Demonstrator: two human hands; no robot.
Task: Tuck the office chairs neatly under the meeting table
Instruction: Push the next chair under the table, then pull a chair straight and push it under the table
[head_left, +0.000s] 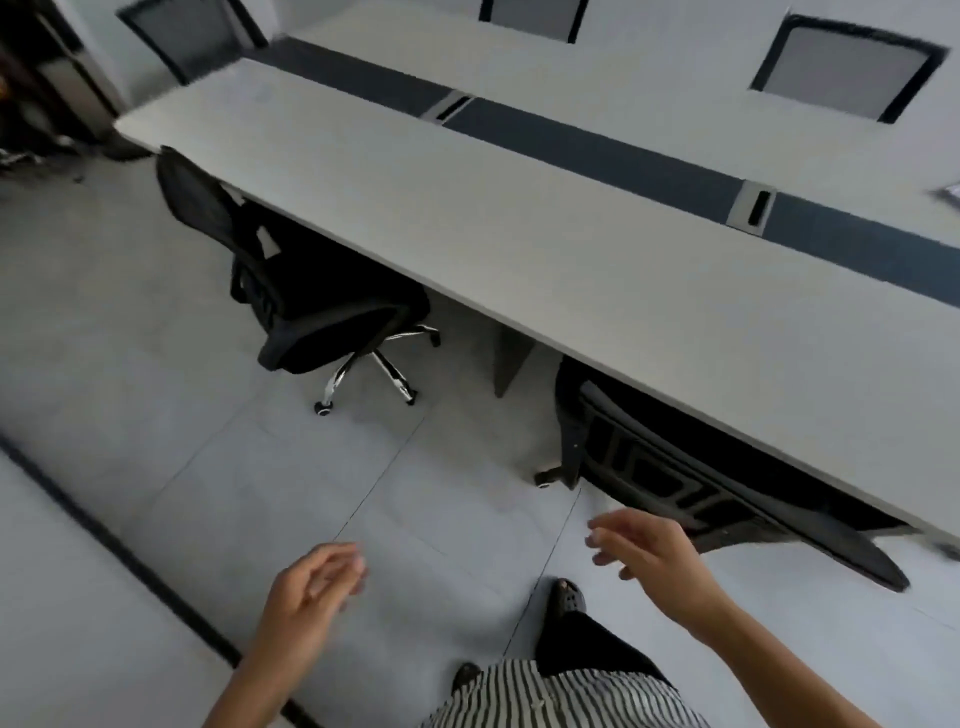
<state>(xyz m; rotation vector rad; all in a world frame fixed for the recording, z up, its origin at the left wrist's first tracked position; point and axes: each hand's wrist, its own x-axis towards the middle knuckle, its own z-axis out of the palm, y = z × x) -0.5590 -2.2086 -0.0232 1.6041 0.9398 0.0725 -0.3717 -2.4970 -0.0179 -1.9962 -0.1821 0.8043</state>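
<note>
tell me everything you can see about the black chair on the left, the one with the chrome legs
The black office chair has a mesh-looking backrest, a dark padded seat and an armrest on its near side. Its star base has shiny chrome legs ending in small castors, two of them standing clear on the grey floor tiles. It is turned at an angle to the meeting table; the seat is partly under the tabletop edge, while the backrest sticks out past it. Neither hand touches it.

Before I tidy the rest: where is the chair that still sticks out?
In the head view, upper left: the black chair sits angled at the table's near edge, seat and wheeled base exposed.
</note>
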